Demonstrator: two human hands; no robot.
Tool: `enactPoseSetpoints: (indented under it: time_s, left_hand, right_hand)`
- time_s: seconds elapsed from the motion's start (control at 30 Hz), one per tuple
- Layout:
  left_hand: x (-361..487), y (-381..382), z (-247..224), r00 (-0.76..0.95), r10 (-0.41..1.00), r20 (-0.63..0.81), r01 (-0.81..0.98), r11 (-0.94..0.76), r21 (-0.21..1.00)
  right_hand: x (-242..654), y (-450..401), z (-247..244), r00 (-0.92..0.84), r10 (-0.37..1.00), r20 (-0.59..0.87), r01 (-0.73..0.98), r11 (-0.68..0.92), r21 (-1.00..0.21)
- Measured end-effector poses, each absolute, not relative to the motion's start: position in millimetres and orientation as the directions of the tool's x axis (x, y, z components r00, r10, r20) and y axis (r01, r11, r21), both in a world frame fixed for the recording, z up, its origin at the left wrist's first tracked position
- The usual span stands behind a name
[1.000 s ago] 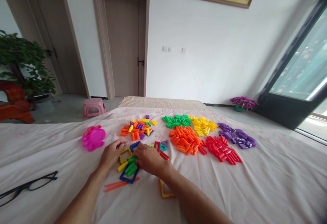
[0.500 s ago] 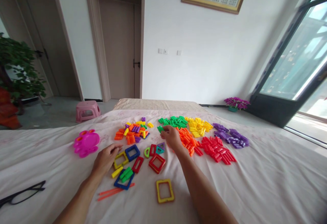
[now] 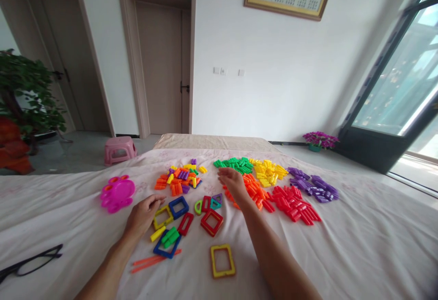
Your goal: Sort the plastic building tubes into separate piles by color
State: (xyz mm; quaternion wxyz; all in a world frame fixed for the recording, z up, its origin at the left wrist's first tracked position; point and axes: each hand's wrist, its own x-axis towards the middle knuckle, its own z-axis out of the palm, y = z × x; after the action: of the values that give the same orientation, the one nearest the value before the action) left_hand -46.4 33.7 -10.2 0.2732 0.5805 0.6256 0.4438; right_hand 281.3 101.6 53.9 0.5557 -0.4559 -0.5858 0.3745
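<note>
My right hand [image 3: 233, 182] hangs over the near left edge of the green tube pile [image 3: 239, 165], fingers slightly apart and nothing visible between them. Just under its wrist lies the orange tube pile [image 3: 255, 190]. My left hand [image 3: 144, 212] rests on the cloth with its fingers curled together, and no piece shows in them. Beside it are a yellow square frame [image 3: 158, 225] and a blue square frame [image 3: 185, 209]. A mixed heap of coloured tubes [image 3: 178, 179] lies beyond the left hand. Green tubes [image 3: 170, 237] lie on another blue frame [image 3: 167, 255].
Yellow [image 3: 268, 172], red [image 3: 296, 204] and purple tubes [image 3: 316, 187] form piles at the right. Red frames [image 3: 211, 223] and a yellow frame [image 3: 233, 263] lie centrally. At the left are a pink paw-shaped tray [image 3: 119, 193], glasses [image 3: 32, 263] and orange sticks [image 3: 150, 262].
The green tube pinched in my right hand is no longer there, and its fingers have parted near the green pile. My left hand keeps its place; the view has shifted slightly.
</note>
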Motion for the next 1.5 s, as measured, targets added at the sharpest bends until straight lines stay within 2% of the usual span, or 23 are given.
enactPoseSetpoints:
  time_s: [0.1, 0.23, 0.4, 0.5, 0.6, 0.73, 0.87, 1.0, 1.1, 1.23, 1.33, 1.5]
  left_hand:
    - [-47.8, 33.7, -11.9, -0.166, 0.972, 0.165, 0.47, -0.069, 0.88]
    - [-47.9, 32.7, -10.8, -0.163, 0.97, 0.179, 0.451, -0.088, 0.888]
    - [-46.0, 31.4, -6.5, -0.164, 0.968, 0.192, 0.473, -0.094, 0.876]
    - [-46.0, 31.4, -5.2, -0.155, 0.968, 0.199, 0.5, -0.097, 0.861]
    - [-47.4, 32.1, -6.3, -0.15, 0.972, 0.181, 0.522, -0.078, 0.849]
    - [-49.3, 33.4, -9.5, -0.145, 0.974, 0.172, 0.512, -0.075, 0.856]
    - [-49.5, 34.2, -11.0, -0.146, 0.976, 0.161, 0.469, -0.075, 0.88]
    - [-48.7, 34.7, -10.3, -0.157, 0.976, 0.149, 0.467, -0.06, 0.882]
    - [-47.9, 34.5, -9.3, -0.176, 0.972, 0.153, 0.468, -0.054, 0.882]
    - [-47.9, 34.5, -10.0, -0.177, 0.97, 0.17, 0.481, -0.065, 0.874]
    - [-49.4, 35.8, -12.9, -0.159, 0.973, 0.169, 0.481, -0.073, 0.874]
    - [-51.5, 37.7, -16.0, -0.167, 0.972, 0.164, 0.418, -0.081, 0.905]
  right_hand:
    - [251.8, 79.2, 56.3, -0.291, 0.914, 0.281, 0.167, 0.338, -0.926]
    - [211.9, 40.7, 58.5, -0.639, 0.733, 0.234, 0.279, 0.504, -0.818]
    - [185.3, 10.4, 56.0, -0.852, 0.489, 0.188, 0.336, 0.785, -0.52]
    - [180.8, 5.3, 53.8, -0.873, 0.455, 0.177, 0.358, 0.843, -0.401]
    - [180.6, 5.2, 51.7, -0.843, 0.509, 0.173, 0.418, 0.824, -0.383]
    - [189.5, 15.1, 52.4, -0.731, 0.636, 0.247, 0.484, 0.739, -0.468]
    - [216.6, 40.4, 60.9, -0.436, 0.818, 0.374, 0.571, 0.573, -0.588]
    - [256.7, 71.7, 65.9, -0.133, 0.913, 0.386, 0.616, 0.381, -0.69]
    - [286.5, 92.2, 63.5, 0.085, 0.917, 0.39, 0.554, 0.281, -0.784]
    - [313.2, 110.8, 58.4, 0.296, 0.874, 0.385, 0.322, 0.288, -0.902]
    - [318.2, 114.8, 55.5, 0.324, 0.876, 0.358, 0.23, 0.294, -0.928]
    - [294.1, 103.9, 51.6, 0.112, 0.928, 0.354, 0.367, 0.293, -0.883]
